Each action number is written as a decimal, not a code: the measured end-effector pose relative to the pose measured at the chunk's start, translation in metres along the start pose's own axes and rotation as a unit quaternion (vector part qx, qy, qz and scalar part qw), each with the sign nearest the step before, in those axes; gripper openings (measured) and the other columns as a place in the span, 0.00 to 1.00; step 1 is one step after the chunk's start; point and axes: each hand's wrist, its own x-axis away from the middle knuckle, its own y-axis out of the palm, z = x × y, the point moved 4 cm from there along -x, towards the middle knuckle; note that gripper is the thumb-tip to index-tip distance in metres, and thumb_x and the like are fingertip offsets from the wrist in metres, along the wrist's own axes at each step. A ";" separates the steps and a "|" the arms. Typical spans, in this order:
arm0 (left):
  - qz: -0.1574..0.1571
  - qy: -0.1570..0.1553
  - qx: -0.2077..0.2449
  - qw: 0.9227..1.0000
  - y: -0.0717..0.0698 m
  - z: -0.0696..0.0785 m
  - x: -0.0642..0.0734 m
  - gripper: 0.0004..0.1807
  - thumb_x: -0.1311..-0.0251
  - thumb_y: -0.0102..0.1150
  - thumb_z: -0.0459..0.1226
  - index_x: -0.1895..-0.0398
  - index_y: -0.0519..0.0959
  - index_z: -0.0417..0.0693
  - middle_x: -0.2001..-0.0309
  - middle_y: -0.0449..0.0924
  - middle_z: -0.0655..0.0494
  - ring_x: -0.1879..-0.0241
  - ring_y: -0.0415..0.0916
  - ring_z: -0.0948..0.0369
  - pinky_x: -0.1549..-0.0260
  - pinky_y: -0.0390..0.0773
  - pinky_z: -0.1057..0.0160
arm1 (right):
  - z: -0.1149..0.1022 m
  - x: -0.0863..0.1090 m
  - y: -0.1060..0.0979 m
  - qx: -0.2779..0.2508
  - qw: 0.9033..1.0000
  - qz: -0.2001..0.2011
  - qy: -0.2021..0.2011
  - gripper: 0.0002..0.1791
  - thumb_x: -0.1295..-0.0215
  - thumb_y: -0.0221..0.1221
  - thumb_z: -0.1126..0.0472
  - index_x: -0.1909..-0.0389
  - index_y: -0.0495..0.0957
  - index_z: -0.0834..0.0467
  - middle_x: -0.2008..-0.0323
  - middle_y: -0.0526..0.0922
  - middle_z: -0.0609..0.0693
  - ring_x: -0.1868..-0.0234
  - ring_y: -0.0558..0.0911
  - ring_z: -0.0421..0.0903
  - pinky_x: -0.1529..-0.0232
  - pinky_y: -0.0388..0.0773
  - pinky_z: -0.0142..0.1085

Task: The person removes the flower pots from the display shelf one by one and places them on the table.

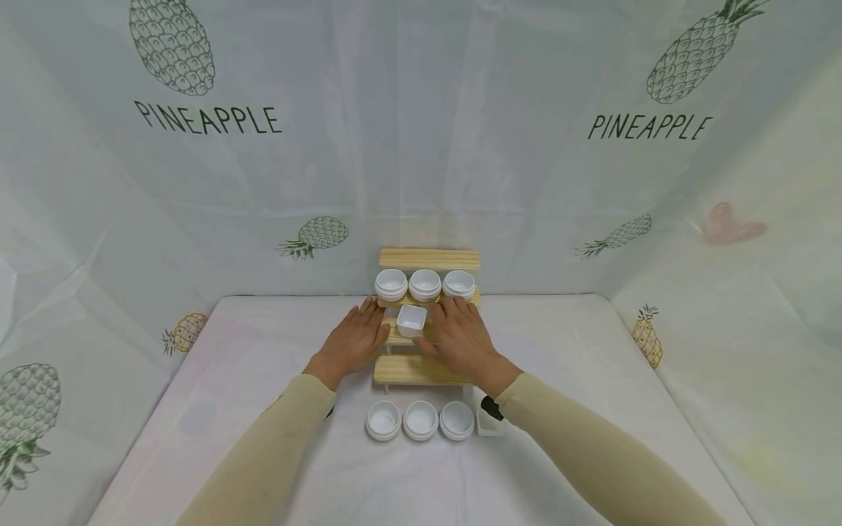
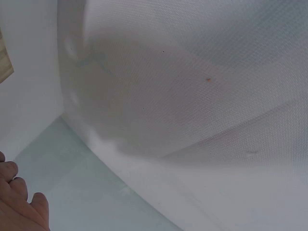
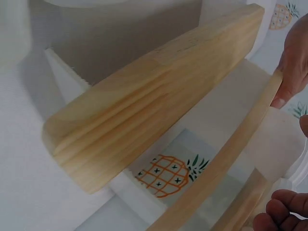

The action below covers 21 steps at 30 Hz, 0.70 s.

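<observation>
A small square white dish [image 1: 411,321] sits on a middle plank of a stepped wooden rack [image 1: 421,370]. My right hand [image 1: 460,340] is just right of this dish, its thumb near the lower corner; in the right wrist view its loosely bent fingers [image 3: 284,214] show beside the white dish [image 3: 279,139]. At the rack's left side my left hand [image 1: 355,337] lies with extended fingers, the thumb by the plank's end. The left wrist view shows only part of the left hand [image 2: 21,207]. Three round white dishes [image 1: 425,285] stand in a row on a higher plank.
In front of the rack, three round white dishes [image 1: 421,420] line the table [image 1: 263,438]. A square white dish [image 1: 490,424] beside them is partly hidden by the right wrist's black strap [image 1: 491,408]. A pineapple-print sheet [image 1: 421,146] hangs behind the rack.
</observation>
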 end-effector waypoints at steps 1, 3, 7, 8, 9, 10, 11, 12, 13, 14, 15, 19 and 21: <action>0.000 0.000 -0.001 1.000 0.000 0.000 0.000 0.37 0.14 0.26 0.52 0.16 0.51 0.34 0.16 0.48 0.38 0.15 0.43 0.45 0.16 0.48 0.45 | -0.001 -0.002 0.000 0.003 1.000 0.005 -0.002 0.35 0.31 0.66 0.36 0.44 0.78 0.64 0.54 0.81 0.57 0.55 0.79 0.56 0.57 0.82 0.48; 0.000 0.000 -0.003 1.000 0.001 -0.001 0.000 0.37 0.14 0.26 0.52 0.16 0.51 0.34 0.16 0.48 0.38 0.15 0.43 0.45 0.16 0.48 0.45 | -0.004 -0.004 0.000 0.012 1.000 0.010 -0.004 0.34 0.31 0.66 0.36 0.47 0.79 0.65 0.55 0.82 0.58 0.56 0.79 0.56 0.57 0.82 0.48; -0.001 -0.001 0.001 1.000 0.001 -0.001 0.000 0.37 0.14 0.25 0.52 0.16 0.51 0.34 0.16 0.48 0.38 0.15 0.42 0.45 0.16 0.47 0.45 | -0.008 -0.009 0.002 0.024 1.000 -0.003 0.002 0.33 0.30 0.65 0.36 0.49 0.79 0.65 0.54 0.81 0.58 0.56 0.79 0.56 0.55 0.82 0.48; -0.001 -0.001 0.003 1.000 0.001 -0.001 0.000 0.37 0.14 0.26 0.52 0.16 0.51 0.34 0.16 0.48 0.38 0.15 0.42 0.45 0.16 0.47 0.45 | -0.008 -0.010 0.002 0.026 1.000 -0.006 0.003 0.33 0.30 0.65 0.37 0.50 0.79 0.65 0.54 0.81 0.58 0.56 0.79 0.56 0.55 0.82 0.48; 0.000 -0.001 0.003 1.000 0.001 -0.001 0.000 0.37 0.14 0.26 0.52 0.16 0.51 0.34 0.16 0.48 0.38 0.15 0.42 0.45 0.16 0.47 0.45 | -0.009 -0.010 0.002 0.027 1.000 -0.005 0.004 0.33 0.31 0.65 0.37 0.50 0.80 0.65 0.54 0.81 0.58 0.55 0.80 0.56 0.54 0.82 0.48; 0.001 -0.001 0.005 1.000 0.001 -0.001 0.000 0.37 0.14 0.26 0.52 0.16 0.51 0.34 0.16 0.48 0.38 0.15 0.43 0.45 0.16 0.47 0.45 | -0.010 -0.011 0.002 0.028 1.000 -0.005 0.004 0.32 0.31 0.65 0.37 0.50 0.80 0.65 0.53 0.81 0.58 0.55 0.79 0.56 0.54 0.82 0.49; 0.002 0.000 0.005 1.000 0.001 -0.001 0.000 0.37 0.14 0.26 0.52 0.16 0.51 0.34 0.16 0.49 0.37 0.15 0.43 0.45 0.16 0.47 0.44 | -0.010 -0.011 0.001 0.030 1.000 -0.003 0.002 0.32 0.31 0.65 0.37 0.50 0.80 0.65 0.53 0.81 0.57 0.55 0.79 0.56 0.54 0.82 0.49; 0.004 0.001 0.004 1.000 0.001 -0.002 0.000 0.37 0.14 0.26 0.52 0.16 0.51 0.34 0.16 0.49 0.37 0.15 0.43 0.45 0.16 0.48 0.44 | -0.011 -0.012 0.001 0.031 1.000 0.000 0.000 0.31 0.31 0.66 0.38 0.51 0.80 0.65 0.54 0.81 0.57 0.55 0.79 0.56 0.55 0.82 0.48; 0.006 0.003 0.003 1.000 0.002 -0.002 -0.001 0.37 0.14 0.26 0.52 0.16 0.52 0.33 0.16 0.49 0.37 0.15 0.43 0.44 0.17 0.48 0.44 | -0.012 -0.012 0.000 0.032 0.999 0.002 -0.002 0.31 0.31 0.66 0.39 0.52 0.80 0.65 0.55 0.82 0.57 0.56 0.79 0.56 0.56 0.82 0.48; 0.006 0.004 0.002 1.000 0.002 -0.002 -0.001 0.37 0.14 0.26 0.52 0.16 0.52 0.33 0.16 0.49 0.37 0.15 0.44 0.44 0.17 0.48 0.44 | -0.012 -0.013 -0.001 0.031 0.999 0.004 -0.004 0.30 0.32 0.67 0.39 0.53 0.80 0.65 0.56 0.81 0.57 0.56 0.79 0.56 0.56 0.81 0.49; 0.007 0.005 0.002 1.000 0.002 -0.003 -0.001 0.37 0.14 0.26 0.52 0.16 0.52 0.34 0.16 0.49 0.37 0.15 0.44 0.44 0.17 0.48 0.44 | -0.013 -0.013 -0.001 0.032 0.999 0.005 -0.006 0.30 0.33 0.68 0.40 0.53 0.80 0.65 0.57 0.81 0.57 0.57 0.79 0.56 0.57 0.81 0.48; 0.007 0.008 0.003 1.000 0.003 -0.003 -0.001 0.37 0.14 0.26 0.52 0.16 0.52 0.34 0.16 0.50 0.37 0.15 0.43 0.44 0.17 0.48 0.44 | -0.013 -0.014 -0.003 0.028 0.999 -0.003 -0.019 0.32 0.38 0.71 0.39 0.53 0.78 0.63 0.58 0.80 0.57 0.57 0.78 0.55 0.57 0.80 0.47; 0.005 0.008 0.003 1.000 0.003 -0.004 -0.001 0.37 0.14 0.26 0.52 0.16 0.53 0.34 0.16 0.49 0.37 0.15 0.43 0.45 0.16 0.47 0.44 | -0.014 -0.014 -0.004 0.031 0.999 -0.005 -0.031 0.33 0.40 0.72 0.37 0.53 0.77 0.63 0.59 0.79 0.56 0.57 0.77 0.55 0.56 0.79 0.47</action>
